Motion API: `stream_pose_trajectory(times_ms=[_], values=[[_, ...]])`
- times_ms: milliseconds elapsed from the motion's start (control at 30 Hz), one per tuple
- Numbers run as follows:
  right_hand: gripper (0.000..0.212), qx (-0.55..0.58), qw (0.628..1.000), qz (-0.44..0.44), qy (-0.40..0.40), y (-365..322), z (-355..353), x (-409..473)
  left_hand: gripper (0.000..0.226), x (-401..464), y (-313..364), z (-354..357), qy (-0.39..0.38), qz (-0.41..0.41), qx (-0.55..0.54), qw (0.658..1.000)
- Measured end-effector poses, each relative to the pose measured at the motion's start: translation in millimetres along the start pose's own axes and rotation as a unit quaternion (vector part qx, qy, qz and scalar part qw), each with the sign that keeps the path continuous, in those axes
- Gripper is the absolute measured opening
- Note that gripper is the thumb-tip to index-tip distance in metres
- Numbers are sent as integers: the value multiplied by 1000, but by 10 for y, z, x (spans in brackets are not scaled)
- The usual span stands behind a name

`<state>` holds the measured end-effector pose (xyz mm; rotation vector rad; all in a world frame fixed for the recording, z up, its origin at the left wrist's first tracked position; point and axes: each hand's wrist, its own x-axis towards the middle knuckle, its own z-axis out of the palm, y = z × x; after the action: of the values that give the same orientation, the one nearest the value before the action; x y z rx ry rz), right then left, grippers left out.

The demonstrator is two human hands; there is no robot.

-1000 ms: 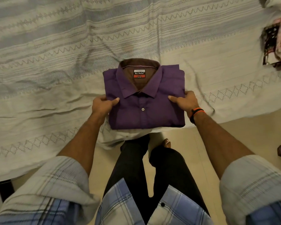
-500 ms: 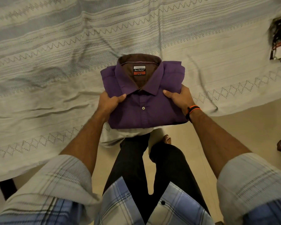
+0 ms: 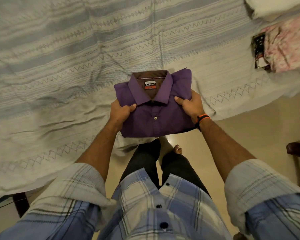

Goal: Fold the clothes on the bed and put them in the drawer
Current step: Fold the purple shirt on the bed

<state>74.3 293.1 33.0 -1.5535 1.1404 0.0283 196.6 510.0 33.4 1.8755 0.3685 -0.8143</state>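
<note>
Gripping folded purple shirt (image 3: 156, 108) both sides, collar pointing away

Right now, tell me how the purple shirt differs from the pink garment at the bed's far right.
1. The purple shirt is plain and solid-coloured; the pink garment looks mottled or patterned.
2. The purple shirt is folded into a neat rectangle, collar up; the pink garment lies in a looser heap.
3. The purple shirt is gripped by the left hand and right hand; the pink garment rests untouched on the bedsheet.
Both are clothes.
</note>
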Motion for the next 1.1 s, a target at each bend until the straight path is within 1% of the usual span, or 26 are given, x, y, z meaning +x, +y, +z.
stream_pose_trajectory(times_ms=[233,400,533,667,800,1100], values=[[45,39,998,-29,49,-406,-418,-534,46,-515,523,-35,-35,39,14,999],[38,71,993,-45,82,-507,-680,-757,45,-740,839,71,-69,71,30,995],[37,97,988,-46,112,-520,-921,-892,49,-919,1020,192,-94,86,37,991],[35,110,984,-54,126,-483,-1105,-1000,46,-1050,1068,325,-127,105,42,986],[31,124,980,-54,149,-381,-1311,-1091,48,-1161,1081,504,-148,123,57,980],[36,152,974,-63,158,-135,-1823,-1179,54,-1486,1081,950,-146,141,86,975]])
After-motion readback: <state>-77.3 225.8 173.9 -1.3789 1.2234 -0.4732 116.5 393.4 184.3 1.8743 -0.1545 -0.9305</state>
